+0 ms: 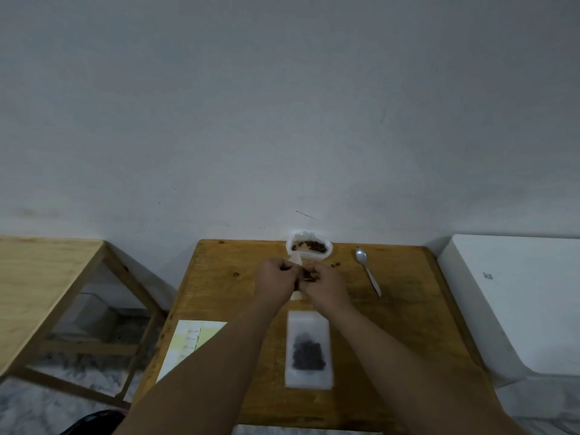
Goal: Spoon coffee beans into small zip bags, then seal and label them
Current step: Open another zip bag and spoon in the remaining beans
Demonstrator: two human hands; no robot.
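Note:
Both hands meet above the middle of the wooden table. My left hand and my right hand pinch a small clear zip bag between them; brown coffee beans show inside it, and most of the bag is hidden by the fingers. Behind the hands, against the wall, an open white bag of coffee beans stands. A metal spoon lies to the right, untouched. Nearer me lies a filled zip bag, flat, with dark beans in its lower half.
A sheet of yellow and white labels lies at the table's left front. Two loose beans sit by the open bag. A second wooden table stands to the left, a white surface to the right.

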